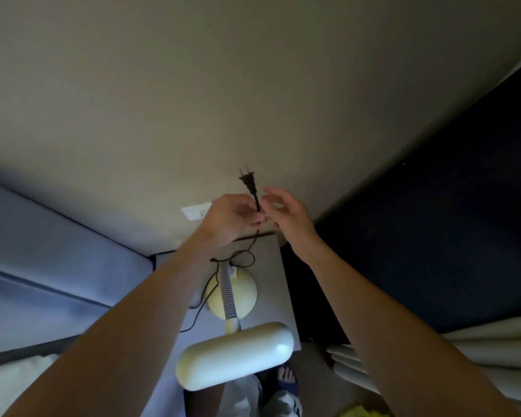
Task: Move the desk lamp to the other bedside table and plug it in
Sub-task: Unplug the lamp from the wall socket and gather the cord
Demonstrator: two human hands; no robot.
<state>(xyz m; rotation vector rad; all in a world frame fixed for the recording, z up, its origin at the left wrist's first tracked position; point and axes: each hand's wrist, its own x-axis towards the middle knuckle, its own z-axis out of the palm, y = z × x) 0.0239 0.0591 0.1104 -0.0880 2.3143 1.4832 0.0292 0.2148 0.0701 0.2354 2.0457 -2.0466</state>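
A cream desk lamp [233, 350] with a round base and ribbed neck stands on the white bedside table [278, 281] below me. Its black cord [247, 260] loops up from the base. My left hand [230, 218] pinches the cord just below the black two-pin plug [248, 180], which points up at the wall. My right hand [286, 212] is beside it with fingers spread, fingertips near the cord; whether they touch it I cannot tell. A white wall outlet [194, 211] sits just left of my left hand, partly hidden by it.
A beige wall [223, 100] fills the upper view. A bluish padded headboard [57, 251] runs along the left. Dark blue curtain [433, 236] hangs at right, pale curtain folds [478, 347] below it. My foot in a slipper [286, 379] shows on the floor.
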